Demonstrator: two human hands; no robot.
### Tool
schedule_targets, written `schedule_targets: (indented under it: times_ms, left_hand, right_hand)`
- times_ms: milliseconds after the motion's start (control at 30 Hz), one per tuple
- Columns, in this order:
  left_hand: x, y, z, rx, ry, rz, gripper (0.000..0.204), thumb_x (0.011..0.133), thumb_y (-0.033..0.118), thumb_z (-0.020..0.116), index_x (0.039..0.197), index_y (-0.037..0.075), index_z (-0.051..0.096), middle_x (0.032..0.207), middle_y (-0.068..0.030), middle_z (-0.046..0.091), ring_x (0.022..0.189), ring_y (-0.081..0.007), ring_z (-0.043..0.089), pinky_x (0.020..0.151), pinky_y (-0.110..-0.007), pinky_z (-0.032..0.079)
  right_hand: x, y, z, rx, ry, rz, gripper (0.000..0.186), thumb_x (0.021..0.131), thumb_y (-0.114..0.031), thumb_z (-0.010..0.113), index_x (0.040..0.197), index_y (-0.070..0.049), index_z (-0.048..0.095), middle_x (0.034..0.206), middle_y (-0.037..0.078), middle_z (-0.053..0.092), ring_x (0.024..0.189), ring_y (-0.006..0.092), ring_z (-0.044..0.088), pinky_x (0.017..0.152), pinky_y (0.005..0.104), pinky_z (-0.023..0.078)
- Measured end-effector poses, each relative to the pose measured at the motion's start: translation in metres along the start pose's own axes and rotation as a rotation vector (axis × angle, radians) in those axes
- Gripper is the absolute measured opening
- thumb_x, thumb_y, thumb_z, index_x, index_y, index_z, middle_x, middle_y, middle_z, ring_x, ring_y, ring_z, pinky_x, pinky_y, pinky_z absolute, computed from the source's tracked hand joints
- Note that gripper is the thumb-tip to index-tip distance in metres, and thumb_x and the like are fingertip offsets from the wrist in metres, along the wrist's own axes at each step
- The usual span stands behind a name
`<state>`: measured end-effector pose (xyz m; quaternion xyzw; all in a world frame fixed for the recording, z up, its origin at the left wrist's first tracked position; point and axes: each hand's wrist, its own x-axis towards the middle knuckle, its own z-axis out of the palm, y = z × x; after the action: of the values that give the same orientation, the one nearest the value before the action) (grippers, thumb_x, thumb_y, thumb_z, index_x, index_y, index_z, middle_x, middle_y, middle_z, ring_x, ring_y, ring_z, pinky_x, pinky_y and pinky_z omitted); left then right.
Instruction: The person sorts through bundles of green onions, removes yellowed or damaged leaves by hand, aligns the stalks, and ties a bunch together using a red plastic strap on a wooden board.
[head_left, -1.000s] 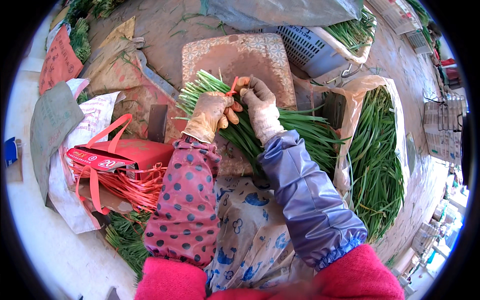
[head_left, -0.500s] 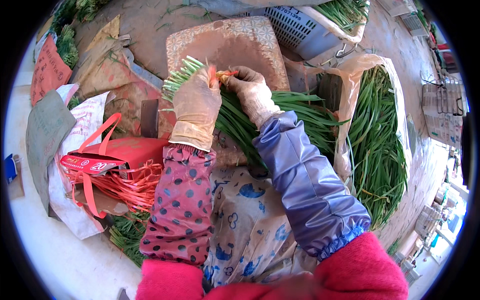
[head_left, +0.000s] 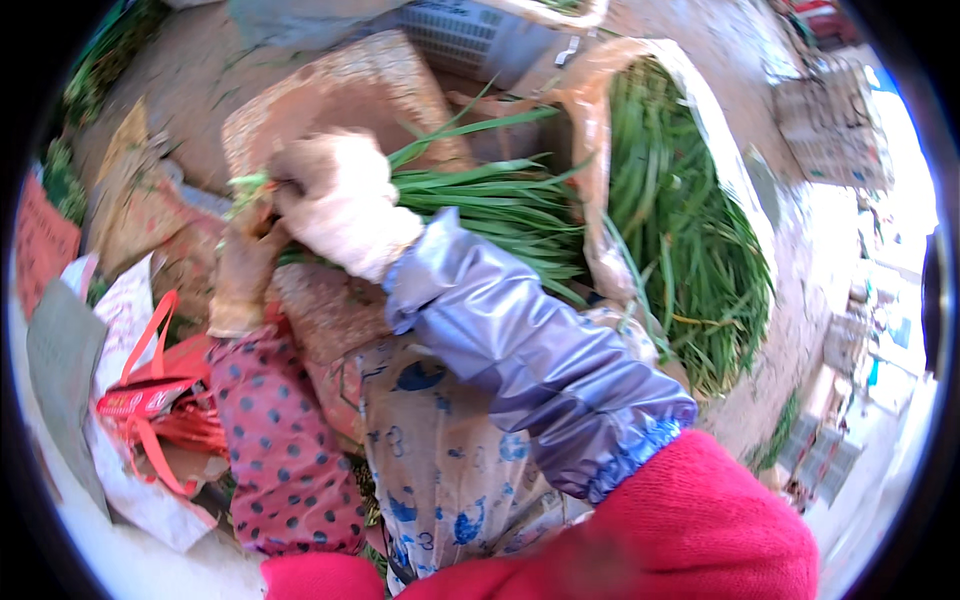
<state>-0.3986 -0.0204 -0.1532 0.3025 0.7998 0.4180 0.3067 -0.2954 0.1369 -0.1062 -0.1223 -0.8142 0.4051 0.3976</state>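
Note:
A bunch of long, flat-leaved green chives [head_left: 490, 205] lies across in front of me, its leaves fanning to the right. Its pale stem ends [head_left: 250, 190] poke out at the left, beside my hands. My right hand [head_left: 345, 200], in a pale glove and blurred by motion, is closed over the bunch near the stems. Just below and left of it, my left hand [head_left: 245, 265], in a stained glove, is closed at the stem end. Its fingers are partly hidden. The red tie seen earlier cannot be made out.
Under the hands stands a worn, patterned board or stool top [head_left: 300, 90]. An open plastic bag [head_left: 590, 110] full of chives is at the right. A blue-grey crate [head_left: 450, 40] stands behind. At the left are a red bag [head_left: 140, 400] with red strips and some sacks [head_left: 60, 370].
The view has shifted, and the scene sits further left. My right hand has moved over the bunch toward the stem ends; my left hand has dropped lower, beneath it.

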Motion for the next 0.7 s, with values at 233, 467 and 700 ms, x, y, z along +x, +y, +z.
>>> schedule_targets:
  times_ms: [233,467,700]
  left_hand:
    - [-0.012,0.017,0.032,0.511,0.153,0.117,0.028,0.086,0.011,0.062,0.113,0.001,0.062,0.101,-0.0126,0.067,0.094,-0.0252,0.061,0.091,-0.039,0.043]
    - [0.001,-0.044,0.061,0.286,0.491,0.264,0.025,0.090,0.016,0.056,0.112,0.012,0.065,0.108,-0.0072,0.067,0.105,-0.0213,0.060,0.103,-0.044,0.036]
    - [-0.016,-0.010,0.074,0.699,0.630,0.387,0.024,0.090,0.025,0.057,0.111,0.020,0.069,0.108,-0.0093,0.067,0.099,-0.0253,0.064,0.101,-0.048,0.035]
  right_hand:
    - [0.037,-0.006,-0.028,-0.231,-0.522,0.546,0.017,0.071,-0.022,0.064,0.085,-0.015,0.071,0.082,0.012,0.068,0.078,0.0301,0.066,0.070,0.0362,0.053]
    - [-0.050,0.000,-0.055,-0.507,-0.813,-0.098,0.092,0.059,-0.033,0.081,0.138,-0.012,0.038,0.140,0.018,0.038,0.132,0.0371,0.035,0.101,0.0592,0.032]
    - [-0.036,0.074,-0.151,-0.763,-1.090,0.225,0.115,0.052,-0.027,0.088,0.146,-0.013,0.024,0.147,0.019,0.030,0.134,0.0358,0.032,0.106,0.0488,0.033]
